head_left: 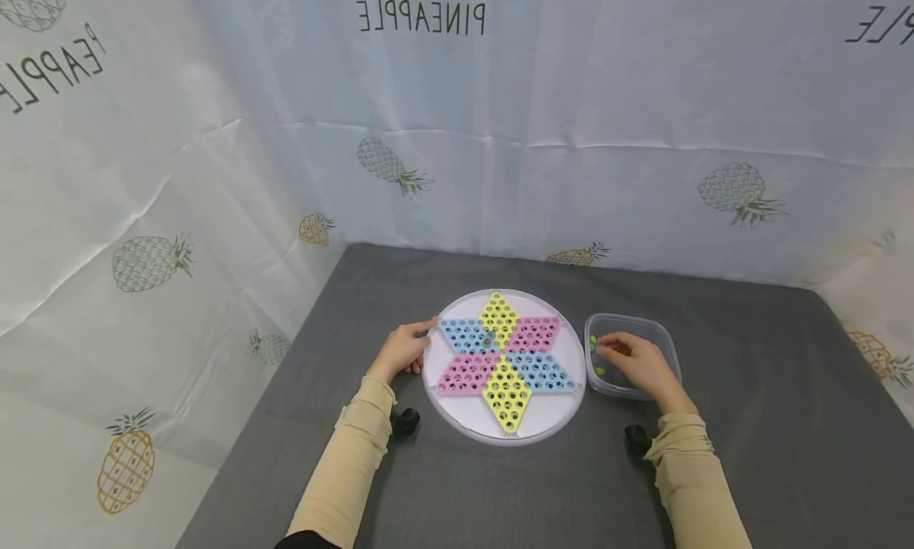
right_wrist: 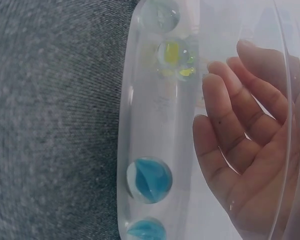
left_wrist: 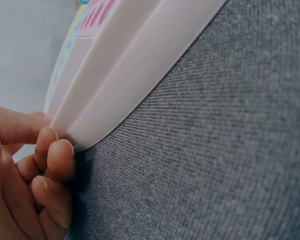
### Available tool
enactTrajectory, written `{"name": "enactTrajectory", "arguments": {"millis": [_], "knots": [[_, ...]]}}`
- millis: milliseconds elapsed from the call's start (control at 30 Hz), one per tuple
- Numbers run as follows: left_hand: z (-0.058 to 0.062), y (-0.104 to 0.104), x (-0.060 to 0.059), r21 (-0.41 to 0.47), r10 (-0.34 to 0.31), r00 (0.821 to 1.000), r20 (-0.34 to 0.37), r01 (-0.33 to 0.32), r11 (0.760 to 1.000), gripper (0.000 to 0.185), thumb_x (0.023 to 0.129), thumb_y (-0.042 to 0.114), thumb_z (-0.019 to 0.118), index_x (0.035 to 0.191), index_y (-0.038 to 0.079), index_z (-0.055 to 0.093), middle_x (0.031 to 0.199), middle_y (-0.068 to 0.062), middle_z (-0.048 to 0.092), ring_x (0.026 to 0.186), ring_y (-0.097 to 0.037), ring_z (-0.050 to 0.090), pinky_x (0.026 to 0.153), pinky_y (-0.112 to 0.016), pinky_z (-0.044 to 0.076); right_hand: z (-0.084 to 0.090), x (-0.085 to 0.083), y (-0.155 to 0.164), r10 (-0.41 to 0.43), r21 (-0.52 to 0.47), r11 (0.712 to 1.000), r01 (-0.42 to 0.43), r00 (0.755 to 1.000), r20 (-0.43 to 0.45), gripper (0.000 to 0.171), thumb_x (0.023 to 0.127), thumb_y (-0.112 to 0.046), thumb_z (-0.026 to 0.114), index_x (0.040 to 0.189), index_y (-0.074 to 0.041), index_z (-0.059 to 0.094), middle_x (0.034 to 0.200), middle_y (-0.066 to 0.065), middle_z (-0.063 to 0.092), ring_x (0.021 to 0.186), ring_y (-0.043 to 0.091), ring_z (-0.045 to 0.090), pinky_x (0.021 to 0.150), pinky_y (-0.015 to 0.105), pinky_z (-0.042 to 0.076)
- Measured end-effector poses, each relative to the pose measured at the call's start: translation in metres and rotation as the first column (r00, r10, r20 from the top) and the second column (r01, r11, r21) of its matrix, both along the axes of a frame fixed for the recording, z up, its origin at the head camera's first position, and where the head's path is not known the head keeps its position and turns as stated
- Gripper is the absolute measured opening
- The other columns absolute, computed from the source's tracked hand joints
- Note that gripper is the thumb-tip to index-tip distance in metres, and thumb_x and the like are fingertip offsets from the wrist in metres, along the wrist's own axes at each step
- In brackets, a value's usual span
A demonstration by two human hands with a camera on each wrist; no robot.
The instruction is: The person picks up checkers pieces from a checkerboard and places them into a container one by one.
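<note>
Meanwhile, from my remote seat, I saw the left hand [head_left: 401, 349] pinching the round board's [head_left: 457, 410] rim, right hand [head_left: 639, 362] inside the clear tub [head_left: 667, 347] — fingers loosely curled near the marbles [right_wrist: 150, 180], holding none I could see — both on grey cloth [head_left: 571, 485].

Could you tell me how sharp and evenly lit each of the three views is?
Head view: even, soft light, wide-angle bending at the edges. Left wrist view: board rim close and crisp, far board blurred. Right wrist view: marbles seen softly through the clear container wall.
</note>
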State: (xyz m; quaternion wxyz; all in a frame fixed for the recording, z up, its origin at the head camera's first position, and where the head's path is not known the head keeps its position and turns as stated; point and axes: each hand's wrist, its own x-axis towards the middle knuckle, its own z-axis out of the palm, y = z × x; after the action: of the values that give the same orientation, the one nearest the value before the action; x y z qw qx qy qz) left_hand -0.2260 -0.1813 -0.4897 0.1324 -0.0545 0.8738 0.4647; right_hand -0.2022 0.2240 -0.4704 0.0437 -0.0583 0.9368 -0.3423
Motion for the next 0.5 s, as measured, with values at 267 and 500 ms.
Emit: {"name": "enactTrajectory", "arguments": {"millis": [267,500], "knots": [[0.0012,0.0002,-0.0002,0.021,0.000,1.000,0.001,0.000,1.000,0.045,0.090,0.020,0.050,0.134,0.029,0.050,0.046,-0.003,0.048,0.038,-0.015,0.046,0.041,-0.026,0.036,0.0031,0.0000,0.0012,-0.009,-0.016,1.000,0.009,1.000,-0.004,0.039,0.092,-0.037,0.055,0.115,-0.008,0.063,0.107,0.014,0.066,0.095,0.026,0.060,0.076,0.038,0.047],[-0.0012,0.0005,-0.0005,0.012,0.009,1.000,0.001,-0.009,1.000,0.046,0.090,0.020,0.051,0.135,0.028,0.050,0.046,-0.003,0.048,0.037,-0.015,0.045,0.040,-0.026,0.036,0.0045,0.0012,0.0002,-0.015,-0.030,0.999,0.015,1.000,0.001,0.040,0.092,-0.038,0.054,0.118,-0.008,0.062,0.111,0.015,0.064,0.100,0.030,0.059,0.082,0.046,0.047]]}}
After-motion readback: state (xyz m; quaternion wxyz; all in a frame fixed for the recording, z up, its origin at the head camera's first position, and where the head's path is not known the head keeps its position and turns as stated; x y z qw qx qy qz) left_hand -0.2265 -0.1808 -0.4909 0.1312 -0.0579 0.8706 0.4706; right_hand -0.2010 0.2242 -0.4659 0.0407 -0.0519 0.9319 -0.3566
